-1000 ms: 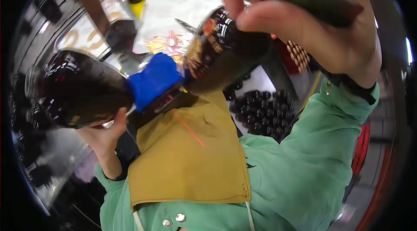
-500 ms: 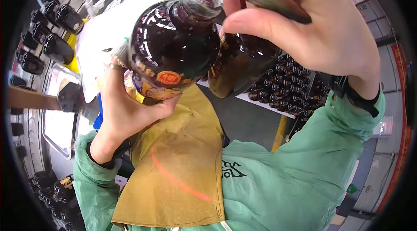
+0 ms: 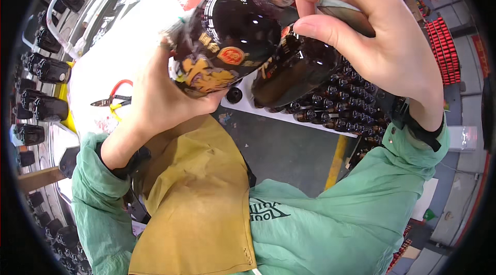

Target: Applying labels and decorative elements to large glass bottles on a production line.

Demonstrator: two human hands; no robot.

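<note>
My left hand (image 3: 163, 96) grips the body of a dark glass bottle (image 3: 232, 27) with gold lettering and a round red emblem. That bottle tilts, its clear glass neck pointing to the upper right. My right hand (image 3: 369, 37) is closed, fingers curled near that neck. Under its thumb hangs a second dark bottle (image 3: 294, 73) with gold marks, its upper end hidden by the hand. Between thumb and fingers shows a dark oval surface with a pale rim (image 3: 346, 14); I cannot tell if it belongs to the second bottle.
Pliers (image 3: 114, 100) with red and yellow handles lie on a white sheet at left. Many small dark bottles (image 3: 330, 99) stand in rows beyond the right forearm. More dark bottles (image 3: 51, 71) line the left side. Red stacked items (image 3: 443, 50) rise at far right.
The first bottle has shifted right and tilted further, its neck now closer to my right fingers. My left hand has risen with it. The pliers have come into sight.
</note>
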